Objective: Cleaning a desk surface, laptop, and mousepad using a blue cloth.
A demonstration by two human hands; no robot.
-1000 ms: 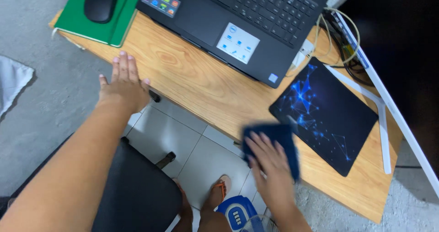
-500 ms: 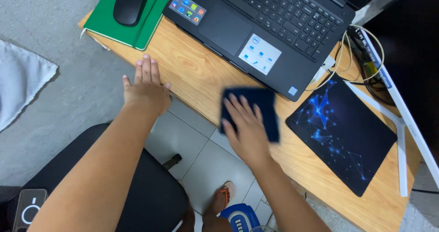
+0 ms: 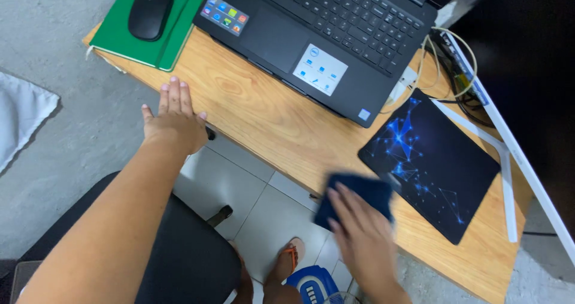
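My right hand lies flat on a dark blue cloth, pressing it onto the near edge of the wooden desk, just left of a dark mouse pad with a blue line pattern. Part of the cloth hangs over the desk edge. My left hand rests palm down, fingers together, on the desk's near left edge and holds nothing.
An open black laptop sits at the back of the desk. A black mouse lies on a green notebook at the far left corner. Cables and a white frame stand at right. A black chair seat is below.
My right hand slid the cloth from the desk edge by the mouse pad leftward in front of the laptop, then back right and down to the edge. My left hand stayed put.
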